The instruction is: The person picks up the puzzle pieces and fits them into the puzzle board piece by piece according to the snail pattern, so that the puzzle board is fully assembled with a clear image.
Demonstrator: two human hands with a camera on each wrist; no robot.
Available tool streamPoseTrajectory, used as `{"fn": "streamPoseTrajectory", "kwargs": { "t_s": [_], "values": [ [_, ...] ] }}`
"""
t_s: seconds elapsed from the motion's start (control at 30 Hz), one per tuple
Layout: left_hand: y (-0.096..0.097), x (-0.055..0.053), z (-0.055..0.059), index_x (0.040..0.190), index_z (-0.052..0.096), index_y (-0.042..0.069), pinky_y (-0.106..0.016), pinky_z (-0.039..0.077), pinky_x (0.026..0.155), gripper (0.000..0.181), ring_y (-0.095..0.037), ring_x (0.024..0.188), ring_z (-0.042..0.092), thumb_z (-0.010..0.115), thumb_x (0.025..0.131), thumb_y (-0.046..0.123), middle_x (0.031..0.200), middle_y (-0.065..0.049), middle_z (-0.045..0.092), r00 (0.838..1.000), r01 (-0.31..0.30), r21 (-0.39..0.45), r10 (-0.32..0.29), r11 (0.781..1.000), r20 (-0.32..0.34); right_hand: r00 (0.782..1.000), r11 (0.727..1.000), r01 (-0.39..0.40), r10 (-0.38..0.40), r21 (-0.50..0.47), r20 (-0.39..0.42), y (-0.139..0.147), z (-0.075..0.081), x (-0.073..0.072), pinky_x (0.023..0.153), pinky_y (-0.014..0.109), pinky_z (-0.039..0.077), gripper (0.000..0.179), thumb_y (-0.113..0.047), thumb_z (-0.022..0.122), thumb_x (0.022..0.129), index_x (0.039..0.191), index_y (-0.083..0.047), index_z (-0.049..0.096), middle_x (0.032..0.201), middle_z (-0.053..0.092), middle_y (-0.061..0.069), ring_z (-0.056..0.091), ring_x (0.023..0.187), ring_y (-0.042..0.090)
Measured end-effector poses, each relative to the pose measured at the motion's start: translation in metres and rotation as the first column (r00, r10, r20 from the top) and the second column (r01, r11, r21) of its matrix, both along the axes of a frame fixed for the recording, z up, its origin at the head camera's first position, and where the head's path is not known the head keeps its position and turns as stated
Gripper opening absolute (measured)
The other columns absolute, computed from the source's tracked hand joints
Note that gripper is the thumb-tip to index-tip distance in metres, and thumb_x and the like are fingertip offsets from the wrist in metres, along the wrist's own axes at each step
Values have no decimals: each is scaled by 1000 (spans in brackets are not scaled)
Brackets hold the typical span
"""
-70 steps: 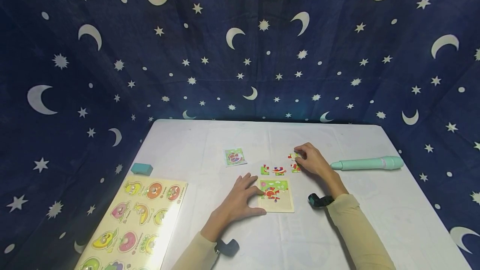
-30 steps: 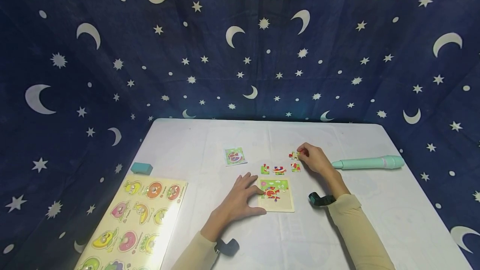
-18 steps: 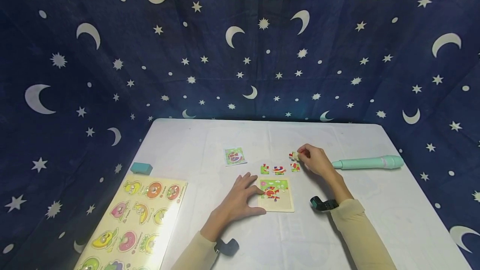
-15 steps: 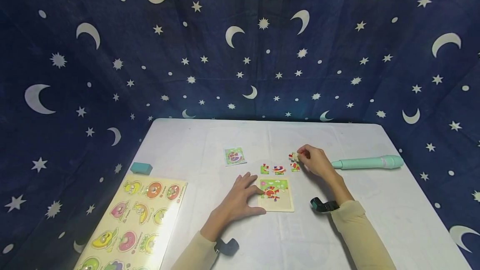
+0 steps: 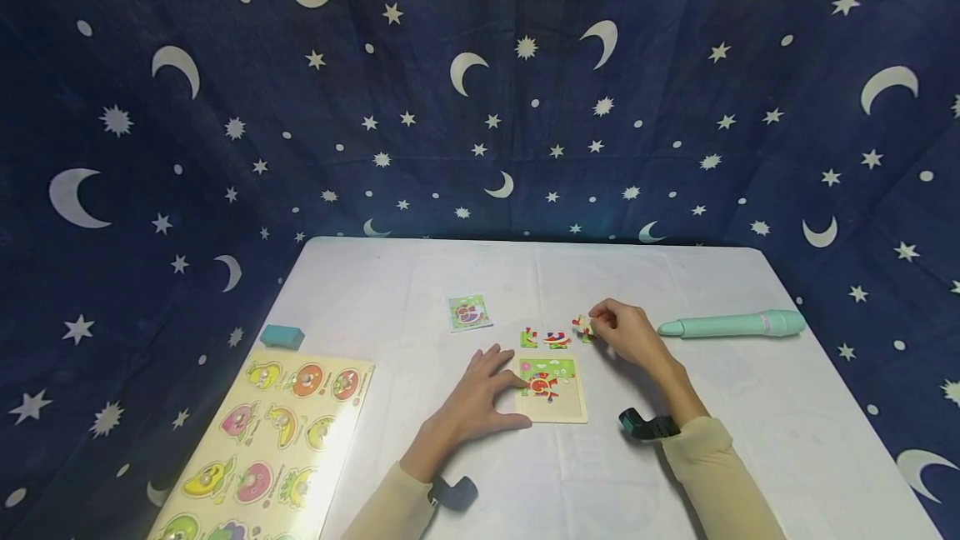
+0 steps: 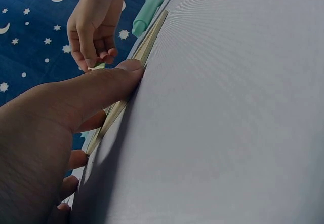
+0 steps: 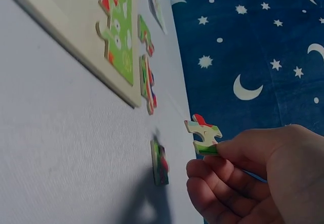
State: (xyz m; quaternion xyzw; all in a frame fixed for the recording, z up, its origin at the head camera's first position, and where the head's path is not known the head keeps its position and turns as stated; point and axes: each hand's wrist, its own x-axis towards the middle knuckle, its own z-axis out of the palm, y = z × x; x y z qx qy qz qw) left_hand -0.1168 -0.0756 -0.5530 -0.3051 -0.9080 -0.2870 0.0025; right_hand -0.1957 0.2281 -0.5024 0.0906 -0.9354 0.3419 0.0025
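Note:
My right hand (image 5: 628, 332) pinches a jigsaw piece (image 7: 205, 135) by its green corner between thumb and forefinger. The piece is lifted off the table, with red and pale patches showing. Below it lies another loose piece (image 7: 160, 163), mostly covered by it in the head view. Two more loose pieces, a green one (image 5: 528, 339) and a striped one (image 5: 557, 340), lie behind the wooden puzzle board (image 5: 572, 411). Fitted pieces fill the board's upper part. My left hand (image 5: 476, 398) rests at the board's left side, forefinger on it and thumb against its edge.
A small picture card (image 5: 469, 312) lies behind the board. The large fruit puzzle board (image 5: 281, 432) is at the left, with a teal block (image 5: 282, 337) behind it. To the right lies a mint-green microphone-shaped thing (image 5: 735, 324). A starry blue cloth surrounds the white table.
My right hand has picked up the piece and brought it slightly nearer and to the left, over the loose piece in front. My left hand stays put.

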Motion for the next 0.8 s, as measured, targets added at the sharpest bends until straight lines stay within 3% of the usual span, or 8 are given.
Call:
{"fn": "streamPoseTrajectory", "kwargs": {
  "t_s": [0.33, 0.8],
  "values": [
    [0, 0, 0, 116, 69, 28, -53, 18, 127, 50, -34, 153, 27, 78, 77, 58, 155, -9, 45, 1000, -2, 3, 2, 1000, 12, 998, 1000, -25, 26, -18, 56, -7, 4, 16, 64, 22, 48, 15, -16, 64, 94, 104, -6, 68, 83, 66, 2, 56, 74, 13],
    [0, 0, 2, 114, 70, 26, -57, 21, 125, 50, -38, 150, 31, 78, 77, 57, 153, -12, 47, 999, 13, 12, -13, 1000, -30, 995, 994, -86, 89, -71, 35, -16, -5, 39, 63, 19, 47, 8, -13, 67, 92, 98, -10, 69, 81, 65, -3, 55, 72, 7]
  ]
}}
